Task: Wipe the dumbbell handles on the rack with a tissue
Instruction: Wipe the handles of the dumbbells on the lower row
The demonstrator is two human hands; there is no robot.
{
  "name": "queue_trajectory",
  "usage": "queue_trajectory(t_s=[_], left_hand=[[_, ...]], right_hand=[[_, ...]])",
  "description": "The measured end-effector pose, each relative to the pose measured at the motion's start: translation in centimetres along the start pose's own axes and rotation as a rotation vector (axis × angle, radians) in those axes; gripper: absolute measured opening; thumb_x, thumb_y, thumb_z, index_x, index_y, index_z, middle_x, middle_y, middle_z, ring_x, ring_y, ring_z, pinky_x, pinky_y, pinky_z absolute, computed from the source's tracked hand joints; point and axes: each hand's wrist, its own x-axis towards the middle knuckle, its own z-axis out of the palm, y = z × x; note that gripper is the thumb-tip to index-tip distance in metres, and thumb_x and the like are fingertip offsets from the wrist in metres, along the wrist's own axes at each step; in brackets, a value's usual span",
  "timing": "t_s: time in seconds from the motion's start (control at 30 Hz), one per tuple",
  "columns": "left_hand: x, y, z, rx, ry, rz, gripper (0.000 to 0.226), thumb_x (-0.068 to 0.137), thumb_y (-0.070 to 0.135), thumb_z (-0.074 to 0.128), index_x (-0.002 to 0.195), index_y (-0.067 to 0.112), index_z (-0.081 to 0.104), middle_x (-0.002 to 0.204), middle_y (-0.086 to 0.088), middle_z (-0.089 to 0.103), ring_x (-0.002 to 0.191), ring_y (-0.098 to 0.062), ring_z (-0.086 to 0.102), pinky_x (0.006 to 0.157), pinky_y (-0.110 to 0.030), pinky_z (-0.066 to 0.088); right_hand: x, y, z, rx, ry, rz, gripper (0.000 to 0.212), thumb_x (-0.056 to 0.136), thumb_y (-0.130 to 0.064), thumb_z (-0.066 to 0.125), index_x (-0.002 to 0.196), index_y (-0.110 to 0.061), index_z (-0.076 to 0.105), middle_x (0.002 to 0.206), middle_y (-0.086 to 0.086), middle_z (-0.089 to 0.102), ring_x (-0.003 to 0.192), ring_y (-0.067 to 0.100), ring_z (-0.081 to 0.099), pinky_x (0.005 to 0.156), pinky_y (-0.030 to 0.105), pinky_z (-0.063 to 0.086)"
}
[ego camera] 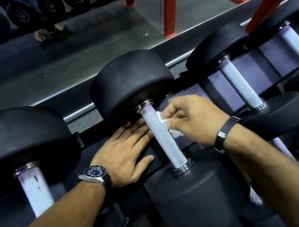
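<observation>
— Forearms fill the foreground, a wristwatch [94, 174] on the left one. What are the hands doing?

— Left hand [124, 153] lies flat, fingers straight, beside the middle dumbbell handle [164, 138] and holds nothing. Right hand [191, 120] pinches a crumpled white tissue [166, 123] against that handle's upper half.

— How much is done?

— Hard to judge; no handle looks plainly cleaner than another. I'd guess this one is mid-wipe, its lower half left. Left handle [36, 190] and right handles [240, 85] on the rack [218, 89] sit untouched now.
</observation>
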Motion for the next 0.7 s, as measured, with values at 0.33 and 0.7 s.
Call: queue_trajectory(t_s=[0.33, 0.7], left_hand=[[0.0, 0.0, -0.1, 0.018, 0.018, 0.002, 0.062, 0.093, 0.049, 0.048, 0.138, 0.007, 0.050, 0.138, -0.014, 0.057, 0.133, -0.027, 0.038, 0.116, -0.041, 0.022], [0.1, 0.1, 0.0, 0.025, 0.009, -0.001, 0.061, 0.093, 0.049, 0.048, 0.138, 0.008, 0.048, 0.139, -0.014, 0.057, 0.133, -0.027, 0.039, 0.116, -0.041, 0.023]], right_hand=[[-0.4, 0.6, 0.1, 0.041, -0.049, -0.020, 0.012, 0.085, -0.012, 0.071, 0.092, -0.021, 0.070, 0.082, -0.006, 0.075, 0.084, 0.004, 0.070, 0.083, 0.027, 0.055], [-2.2, 0.4, -0.4, -0.150, -0.132, 0.012, 0.024, 0.088, -0.013, 0.062, 0.106, -0.025, 0.072, 0.094, -0.007, 0.075, 0.096, 0.004, 0.067, 0.089, 0.024, 0.052]])
